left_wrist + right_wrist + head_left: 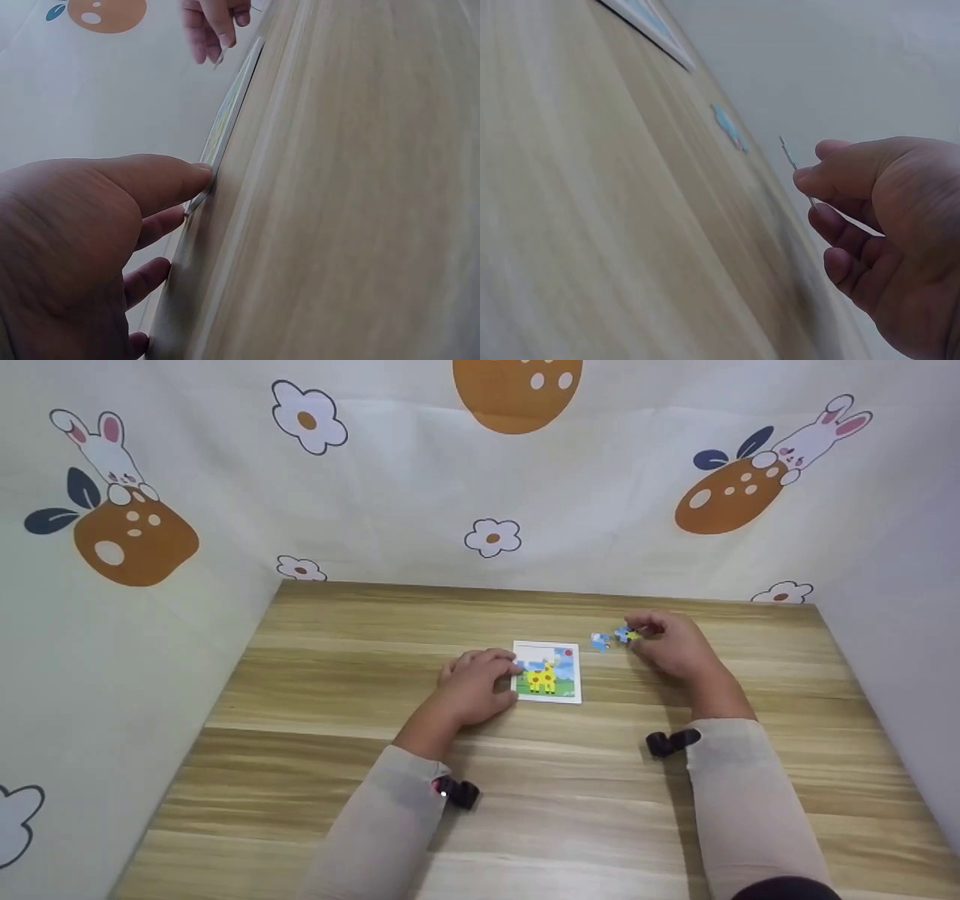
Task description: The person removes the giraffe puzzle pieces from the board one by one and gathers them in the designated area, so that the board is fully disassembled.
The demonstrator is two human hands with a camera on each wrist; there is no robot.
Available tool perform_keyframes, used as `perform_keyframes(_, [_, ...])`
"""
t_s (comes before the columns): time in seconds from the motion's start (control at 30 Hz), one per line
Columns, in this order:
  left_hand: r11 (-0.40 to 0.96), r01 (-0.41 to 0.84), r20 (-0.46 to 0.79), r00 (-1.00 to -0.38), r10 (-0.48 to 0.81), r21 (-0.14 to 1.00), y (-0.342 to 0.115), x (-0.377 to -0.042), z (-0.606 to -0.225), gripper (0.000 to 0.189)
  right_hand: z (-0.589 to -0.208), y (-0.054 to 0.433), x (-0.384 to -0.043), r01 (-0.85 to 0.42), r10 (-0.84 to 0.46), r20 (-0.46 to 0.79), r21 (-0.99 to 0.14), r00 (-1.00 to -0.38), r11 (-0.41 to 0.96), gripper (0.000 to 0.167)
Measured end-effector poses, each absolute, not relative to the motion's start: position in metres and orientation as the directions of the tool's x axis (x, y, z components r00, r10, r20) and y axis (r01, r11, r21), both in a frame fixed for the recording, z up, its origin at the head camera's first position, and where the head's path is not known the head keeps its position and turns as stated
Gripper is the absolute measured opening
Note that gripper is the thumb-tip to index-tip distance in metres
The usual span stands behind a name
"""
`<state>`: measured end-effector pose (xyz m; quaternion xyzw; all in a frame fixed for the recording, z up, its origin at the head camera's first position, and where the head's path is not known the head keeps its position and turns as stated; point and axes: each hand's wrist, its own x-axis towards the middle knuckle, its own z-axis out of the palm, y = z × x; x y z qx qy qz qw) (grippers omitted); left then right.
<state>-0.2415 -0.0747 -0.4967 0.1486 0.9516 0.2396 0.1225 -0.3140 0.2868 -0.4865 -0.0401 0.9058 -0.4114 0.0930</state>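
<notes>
Well, we judge the piece [625, 634] light, thin and stiff, easily dropped, and best taken by its edges. It looks blue with some yellow-green, though fingers cover part of it and we can't make out its print. The right hand [675, 646] pinches it between thumb and fingertip, just above the table [570, 795], beside a loose bit [599, 641]. The left hand [478, 684], fingers loosely spread, touches the left side of the white-rimmed giraffe board [551, 700].
</notes>
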Motion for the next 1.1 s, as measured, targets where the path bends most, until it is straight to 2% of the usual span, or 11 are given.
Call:
perform_keyframes(0.4, [0.838, 0.233, -0.16, -0.923, 0.351, 0.492, -0.074, -0.241, -0.497, 0.046, -0.497, 0.291, -0.315, -0.032, -0.189, -0.132, -0.735, -0.973, 0.678, 0.044])
perform_keyframes(0.8, [0.837, 0.231, -0.163, -0.922, 0.351, 0.496, -0.073, -0.24, -0.497, 0.046, -0.497, 0.291, -0.314, -0.01, -0.163, -0.132, -0.748, -0.978, 0.664, 0.045])
perform_keyframes(0.97, [0.836, 0.225, -0.162, -0.924, 0.346, 0.501, -0.074, -0.239, -0.496, 0.047, -0.488, 0.276, -0.311, 0.019, -0.111, -0.124, -0.748, -0.986, 0.664, 0.046])
perform_keyframes(1.1, [0.839, 0.221, -0.163, -0.926, 0.34, 0.498, -0.075, -0.239, -0.496, 0.047, -0.479, 0.254, -0.31, 0.025, -0.123, -0.142, -0.751, -0.982, 0.66, 0.044])
